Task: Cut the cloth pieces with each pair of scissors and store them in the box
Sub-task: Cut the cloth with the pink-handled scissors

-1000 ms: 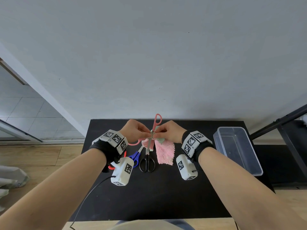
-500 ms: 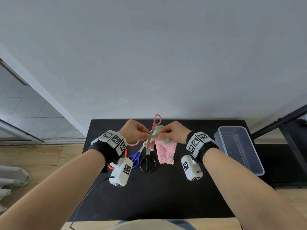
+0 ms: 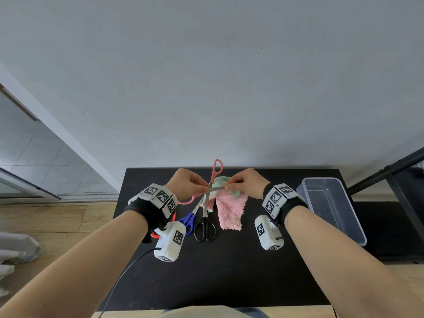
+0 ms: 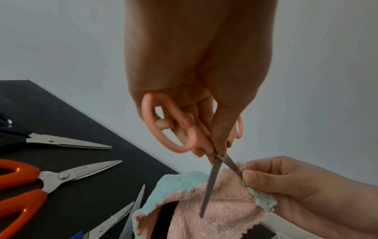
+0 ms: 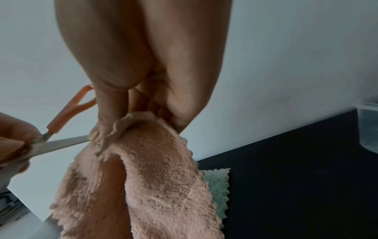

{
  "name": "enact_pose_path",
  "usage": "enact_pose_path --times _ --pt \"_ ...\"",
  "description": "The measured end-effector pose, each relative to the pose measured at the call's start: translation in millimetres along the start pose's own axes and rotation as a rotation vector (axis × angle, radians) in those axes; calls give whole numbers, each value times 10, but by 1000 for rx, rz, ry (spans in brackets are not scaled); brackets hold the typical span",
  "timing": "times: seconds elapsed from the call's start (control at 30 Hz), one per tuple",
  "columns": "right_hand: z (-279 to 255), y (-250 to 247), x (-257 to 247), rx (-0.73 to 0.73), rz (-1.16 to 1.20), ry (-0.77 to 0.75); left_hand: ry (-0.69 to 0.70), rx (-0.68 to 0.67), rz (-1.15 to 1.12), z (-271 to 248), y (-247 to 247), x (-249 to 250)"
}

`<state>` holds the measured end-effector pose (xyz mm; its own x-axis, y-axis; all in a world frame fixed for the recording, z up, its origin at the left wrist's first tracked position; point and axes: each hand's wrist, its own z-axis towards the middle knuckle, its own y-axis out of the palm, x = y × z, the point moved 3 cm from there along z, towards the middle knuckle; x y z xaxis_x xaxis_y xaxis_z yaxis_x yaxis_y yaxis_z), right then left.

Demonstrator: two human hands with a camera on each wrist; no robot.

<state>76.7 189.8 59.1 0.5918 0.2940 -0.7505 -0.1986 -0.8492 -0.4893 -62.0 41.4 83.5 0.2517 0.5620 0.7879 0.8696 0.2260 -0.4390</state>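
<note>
Above the table, left hand [image 3: 187, 184] grips pink scissors [image 3: 213, 180]; right hand [image 3: 246, 182] pinches cloth [image 3: 230, 207].

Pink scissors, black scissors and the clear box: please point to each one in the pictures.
pink scissors [image 4: 170, 129]: left wrist view, on the big handle loop.
black scissors [image 3: 205, 229]: head view, on the handle.
clear box [image 3: 348, 206]: head view, on its right wall.

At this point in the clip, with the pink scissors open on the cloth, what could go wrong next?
1. The right hand pinches the cloth right beside the open blades of the pink scissors; closing them may nick a fingertip.
2. The left hand grips near the pivot, so the cut may be weak and the thick cloth may fold between the blades.
3. The box is still empty; a small offcut could drop among the other scissors.
</note>
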Motion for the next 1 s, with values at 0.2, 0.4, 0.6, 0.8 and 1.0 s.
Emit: enact_pose_path --times 0.2,0.4,0.6,0.8,1.0 --pt "-28 -62 69 58 73 -4 -36 20 -31 -23 -68 -68" --pt "-49 -54 113 106 115 -15 -54 -13 -69 -64 -75 -20" --pt "-70 -74 157 152 152 -9 -122 -14 -107 -84 -69 -10" --pt "-95 -76 197 185 214 2 -87 -124 56 -86 -69 -41" --pt "-114 -76 240 198 237 11 -43 -47 1 -97 -95 -60"
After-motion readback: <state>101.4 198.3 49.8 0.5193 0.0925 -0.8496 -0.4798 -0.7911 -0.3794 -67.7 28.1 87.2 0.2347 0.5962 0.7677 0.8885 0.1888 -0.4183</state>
